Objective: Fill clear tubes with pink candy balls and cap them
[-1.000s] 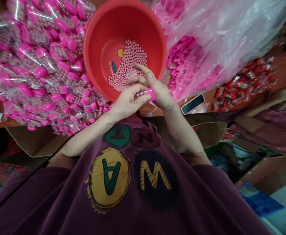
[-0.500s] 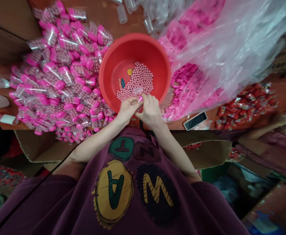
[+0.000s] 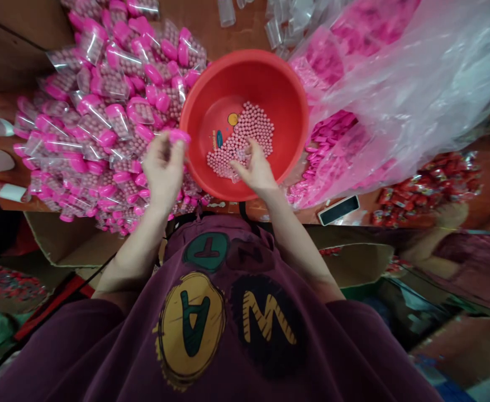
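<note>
My left hand (image 3: 163, 170) is raised at the right edge of the heap of capped bottles, beside the bowl's left rim. Its thumb and fingers pinch a pink cap (image 3: 179, 135); my fingers hide whether a bottle is attached. My right hand (image 3: 258, 170) reaches over the near rim into the red bowl (image 3: 289, 84), thumb and forefinger apart. Small pink beads (image 3: 259, 125) lie in the bowl around its fingertips. Something clear shows dimly between thumb and forefinger, and I cannot tell whether they touch it. Many clear bottles with pink caps (image 3: 114, 84), filled with beads, form the heap.
Right of the bowl lies a large clear plastic bag (image 3: 379, 106) with loose pink caps (image 3: 332, 134). Empty clear bottles (image 3: 289, 25) lie behind. A phone (image 3: 339, 210) rests at the table's front edge. Farther right, another person's hand (image 3: 452, 215) is by red wrapped pieces (image 3: 429, 187).
My hands, together over the bowl's near rim before, have parted. The left went left to the heap with the pink cap; the right reached farther into the bowl. The view has shifted slightly.
</note>
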`<action>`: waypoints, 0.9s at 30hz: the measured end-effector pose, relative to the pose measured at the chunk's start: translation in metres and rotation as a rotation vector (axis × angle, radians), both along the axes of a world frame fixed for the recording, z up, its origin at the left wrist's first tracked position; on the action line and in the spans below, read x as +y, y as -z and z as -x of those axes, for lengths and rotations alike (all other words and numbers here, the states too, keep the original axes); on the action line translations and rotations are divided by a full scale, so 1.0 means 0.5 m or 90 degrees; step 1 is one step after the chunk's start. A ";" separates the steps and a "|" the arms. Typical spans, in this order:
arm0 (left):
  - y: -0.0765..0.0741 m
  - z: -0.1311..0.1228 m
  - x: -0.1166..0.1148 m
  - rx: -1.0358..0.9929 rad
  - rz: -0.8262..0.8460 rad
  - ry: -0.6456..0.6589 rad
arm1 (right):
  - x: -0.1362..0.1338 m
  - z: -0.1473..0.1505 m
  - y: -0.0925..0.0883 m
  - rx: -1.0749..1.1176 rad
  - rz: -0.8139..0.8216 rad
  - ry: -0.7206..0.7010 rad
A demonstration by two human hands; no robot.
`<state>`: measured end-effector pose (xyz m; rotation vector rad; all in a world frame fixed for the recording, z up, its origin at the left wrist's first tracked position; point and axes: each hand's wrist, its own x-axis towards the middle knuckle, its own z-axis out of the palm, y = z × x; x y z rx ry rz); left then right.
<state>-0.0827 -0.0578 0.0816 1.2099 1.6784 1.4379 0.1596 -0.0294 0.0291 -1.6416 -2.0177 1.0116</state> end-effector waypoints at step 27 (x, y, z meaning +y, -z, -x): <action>0.121 -0.181 0.067 -0.145 0.412 0.304 | -0.030 -0.049 -0.021 -0.208 -0.096 -0.297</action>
